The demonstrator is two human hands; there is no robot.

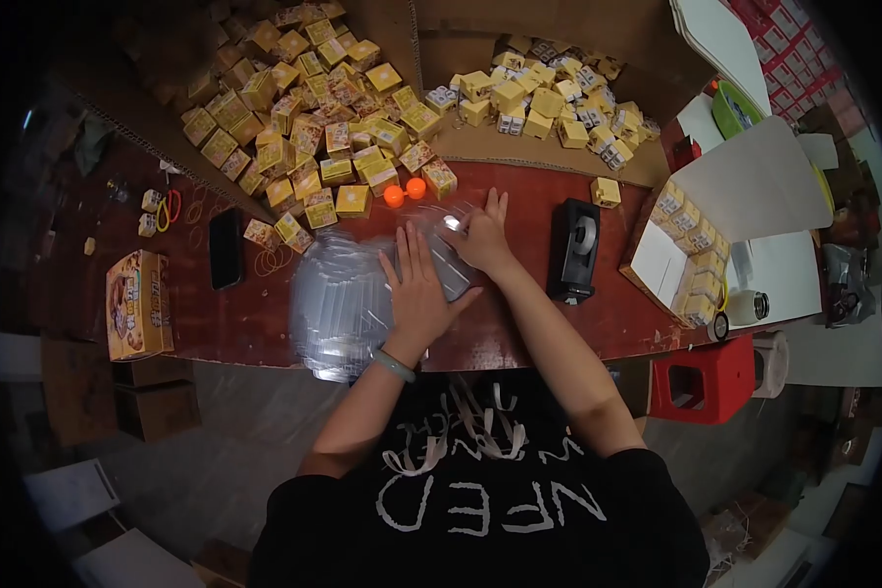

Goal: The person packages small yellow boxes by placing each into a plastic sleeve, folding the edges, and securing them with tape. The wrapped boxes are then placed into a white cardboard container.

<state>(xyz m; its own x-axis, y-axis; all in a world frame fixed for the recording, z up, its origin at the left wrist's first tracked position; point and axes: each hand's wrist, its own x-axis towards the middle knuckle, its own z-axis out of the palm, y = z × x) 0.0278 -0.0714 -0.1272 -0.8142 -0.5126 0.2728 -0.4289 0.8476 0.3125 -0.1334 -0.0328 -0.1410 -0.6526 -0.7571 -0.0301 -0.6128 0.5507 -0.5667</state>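
Observation:
A thick stack of clear plastic bags lies at the table's front edge. My left hand rests flat across its right side, fingers stretched forward and thumb out to the right. Beside it, a clear plastic piece lies under and between my two hands. My right hand touches the far part of this piece, some fingers pointing forward and others bent to the left, apart from one another. Just beyond the hands sit two joined orange balls. A black tape dispenser stands right of my right forearm.
Behind are cardboard boxes holding many small yellow boxes and yellow cubes. Left lie a black phone, rubber bands, yellow-handled scissors and a printed carton. An open display box with yellow cubes stands right.

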